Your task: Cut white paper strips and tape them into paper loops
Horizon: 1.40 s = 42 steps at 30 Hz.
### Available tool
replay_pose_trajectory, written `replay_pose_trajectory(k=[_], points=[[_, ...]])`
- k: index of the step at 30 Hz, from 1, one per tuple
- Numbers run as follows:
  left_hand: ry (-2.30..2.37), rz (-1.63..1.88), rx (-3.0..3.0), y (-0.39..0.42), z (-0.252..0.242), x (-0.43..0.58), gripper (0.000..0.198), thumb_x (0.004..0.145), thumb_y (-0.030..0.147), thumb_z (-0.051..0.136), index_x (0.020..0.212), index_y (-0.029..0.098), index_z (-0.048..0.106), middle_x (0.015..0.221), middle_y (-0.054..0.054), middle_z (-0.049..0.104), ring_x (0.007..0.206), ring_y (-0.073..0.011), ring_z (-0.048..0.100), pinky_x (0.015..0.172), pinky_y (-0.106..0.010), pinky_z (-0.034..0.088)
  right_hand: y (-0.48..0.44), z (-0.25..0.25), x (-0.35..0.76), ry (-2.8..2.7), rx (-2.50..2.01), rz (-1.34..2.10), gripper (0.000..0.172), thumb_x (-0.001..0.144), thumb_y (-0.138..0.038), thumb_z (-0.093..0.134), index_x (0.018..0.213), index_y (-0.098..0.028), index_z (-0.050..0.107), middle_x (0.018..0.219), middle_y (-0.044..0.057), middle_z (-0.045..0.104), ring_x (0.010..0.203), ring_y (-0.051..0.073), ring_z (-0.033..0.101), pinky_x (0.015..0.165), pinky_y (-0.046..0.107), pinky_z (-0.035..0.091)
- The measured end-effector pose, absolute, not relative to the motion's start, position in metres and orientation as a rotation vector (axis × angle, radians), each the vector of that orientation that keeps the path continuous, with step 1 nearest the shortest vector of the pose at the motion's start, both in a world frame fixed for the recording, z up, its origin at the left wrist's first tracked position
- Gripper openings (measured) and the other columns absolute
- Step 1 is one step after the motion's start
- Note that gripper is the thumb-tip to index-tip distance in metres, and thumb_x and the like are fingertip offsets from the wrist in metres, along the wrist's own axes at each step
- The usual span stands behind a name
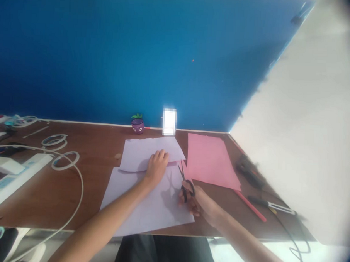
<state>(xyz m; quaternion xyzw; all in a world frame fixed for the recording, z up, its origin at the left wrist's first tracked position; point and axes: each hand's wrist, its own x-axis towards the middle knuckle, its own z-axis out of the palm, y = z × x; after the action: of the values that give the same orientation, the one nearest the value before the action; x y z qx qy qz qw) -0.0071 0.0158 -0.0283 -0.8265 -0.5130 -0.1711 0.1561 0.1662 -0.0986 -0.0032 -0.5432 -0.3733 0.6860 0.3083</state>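
My left hand (156, 167) rests over the lower edge of a white paper sheet (142, 149), fingers bent and close together, holding it; the thumb is hidden. Black-handled scissors (183, 179) are in my right hand (193, 201), fingers in the loops, blades slightly apart and pointing away from me. Their tips are near the right corner of that sheet. A larger white sheet (142, 210) lies below, under both hands. A narrow bit of pink paper shows between the white sheets, near the scissor tips.
Pink sheets (211, 159) lie to the right, partly over a red stick (251, 207). Further right is a box cutter (272, 205) with cables. A purple pot (137, 125) and a bright blurred rectangle (169, 122) stand by the blue wall. A power strip (19, 180) and coiled cables are left.
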Motion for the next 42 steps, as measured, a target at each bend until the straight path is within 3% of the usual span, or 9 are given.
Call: replay_pose_trajectory(k=[13,19,24,42], points=[[-1.332,-0.547,-2.453,0.022,-0.027,-0.012,0.026,0.087,0.004,0.043,0.101,0.020,0.057,0.105,-0.008,0.058,0.092,-0.0227,0.052,0.079,-0.036,0.042,-0.046,-0.023,0.168,-1.000,-1.510,1.726,0.052,0.078,-0.066,0.057,0.078,-0.014,0.062,0.072,0.013,0.071,0.043,0.012,0.053,0.032,0.021,0.027],[-1.305,-0.521,-2.435,0.026,-0.028,-0.013,0.017,0.087,0.010,0.050,0.099,0.020,0.056,0.104,-0.008,0.058,0.092,-0.0233,0.052,0.078,-0.036,0.042,-0.042,-0.017,0.164,-1.040,-1.472,1.632,0.042,0.081,-0.057,0.059,0.074,-0.016,0.059,0.067,0.010,0.070,0.036,0.009,0.047,0.031,0.021,0.024],[-1.304,-0.523,-2.433,0.027,-0.028,-0.014,0.018,0.087,0.009,0.050,0.099,0.020,0.056,0.104,-0.008,0.058,0.092,-0.0230,0.052,0.079,-0.036,0.041,-0.044,-0.012,0.160,-1.055,-1.483,1.614,0.040,0.081,-0.053,0.062,0.065,-0.016,0.058,0.061,0.009,0.068,0.034,0.008,0.045,0.034,0.022,0.032],[-1.240,-0.681,-2.486,0.026,-0.029,-0.013,0.011,0.090,0.021,0.054,0.100,0.020,0.058,0.104,-0.008,0.060,0.097,-0.0220,0.052,0.081,-0.035,0.041,-0.048,-0.016,0.161,-1.205,-1.537,1.480,0.038,0.083,-0.047,0.060,0.059,-0.018,0.054,0.046,0.002,0.060,0.028,0.005,0.028,0.034,0.024,0.017]])
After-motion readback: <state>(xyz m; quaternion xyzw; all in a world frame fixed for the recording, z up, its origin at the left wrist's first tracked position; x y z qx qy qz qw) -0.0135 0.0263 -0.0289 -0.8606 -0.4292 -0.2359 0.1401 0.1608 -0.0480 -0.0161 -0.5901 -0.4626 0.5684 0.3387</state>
